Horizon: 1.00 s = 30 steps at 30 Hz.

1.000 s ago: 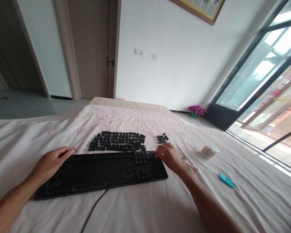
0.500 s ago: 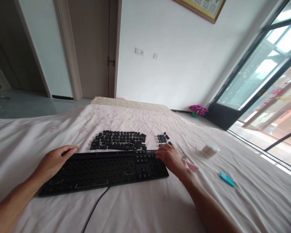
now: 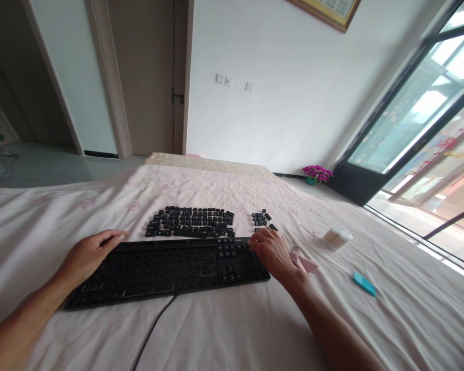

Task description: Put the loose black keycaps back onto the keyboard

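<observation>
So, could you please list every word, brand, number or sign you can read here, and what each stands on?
No text is legible.
Framed picture: writing too small and blurred.
Loose black keycaps: markings too small.
Black keyboard: markings on its keys too small.

Keycaps (image 3: 193, 221) illegible, framed writing (image 3: 338, 7) unreadable

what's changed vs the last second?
The view shifted: most things sit slightly higher and further right. The right hand drew back slightly, showing more of the small keycap group just beyond. No visible grasp or release. As before: left hand at the left end of the keyboard, large keycap group, tub, teal thing.
</observation>
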Each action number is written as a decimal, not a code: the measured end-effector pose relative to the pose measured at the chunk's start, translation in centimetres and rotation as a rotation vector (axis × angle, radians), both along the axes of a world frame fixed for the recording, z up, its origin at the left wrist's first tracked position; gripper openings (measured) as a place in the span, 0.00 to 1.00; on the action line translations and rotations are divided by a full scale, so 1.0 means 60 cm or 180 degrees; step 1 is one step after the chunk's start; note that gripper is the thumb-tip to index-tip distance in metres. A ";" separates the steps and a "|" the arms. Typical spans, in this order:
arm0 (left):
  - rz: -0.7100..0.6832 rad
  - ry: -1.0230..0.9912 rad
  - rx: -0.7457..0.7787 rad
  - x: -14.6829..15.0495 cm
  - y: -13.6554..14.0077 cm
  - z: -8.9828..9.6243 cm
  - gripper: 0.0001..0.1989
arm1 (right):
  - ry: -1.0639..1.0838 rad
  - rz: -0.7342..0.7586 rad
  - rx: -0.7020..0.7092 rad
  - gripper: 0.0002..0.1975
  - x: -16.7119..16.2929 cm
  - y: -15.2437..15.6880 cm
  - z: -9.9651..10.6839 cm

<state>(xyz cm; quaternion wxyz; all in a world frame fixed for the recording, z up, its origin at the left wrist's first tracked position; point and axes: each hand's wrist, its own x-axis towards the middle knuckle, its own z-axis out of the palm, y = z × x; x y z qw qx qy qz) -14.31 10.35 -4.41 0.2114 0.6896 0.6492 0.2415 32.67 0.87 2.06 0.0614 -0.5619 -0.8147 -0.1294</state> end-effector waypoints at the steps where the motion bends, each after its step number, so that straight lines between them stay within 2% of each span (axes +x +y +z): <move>1: -0.0007 0.0004 0.0007 0.001 0.000 0.001 0.23 | -0.0006 -0.0041 -0.0014 0.09 -0.003 -0.002 -0.002; 5: -0.0024 -0.0014 0.0017 0.004 -0.002 0.004 0.22 | 0.0034 -0.0181 -0.0083 0.10 -0.015 -0.015 -0.014; 14: 0.0008 0.0000 0.0018 0.005 -0.002 0.006 0.21 | 0.0068 -0.0273 0.0233 0.19 -0.027 -0.061 -0.024; 19: -0.0004 -0.0003 0.0041 0.007 -0.004 0.009 0.23 | 0.0106 -0.0263 0.0221 0.23 -0.032 -0.072 -0.037; 22: -0.0024 -0.0011 0.0043 0.006 -0.004 0.007 0.22 | 0.0215 -0.0315 0.0109 0.23 -0.028 -0.071 -0.033; 26: 0.0007 -0.0054 -0.0085 0.005 -0.002 0.003 0.23 | 0.0688 -0.0284 -0.0353 0.19 0.023 -0.019 -0.012; 27: 0.0036 -0.0059 -0.0103 0.005 -0.002 0.002 0.23 | 0.0868 -0.0480 -0.0402 0.19 0.044 0.005 -0.006; 30: 0.0085 -0.0042 -0.0143 0.007 -0.002 0.003 0.23 | 0.1105 -0.1647 -0.0198 0.17 0.113 0.088 0.008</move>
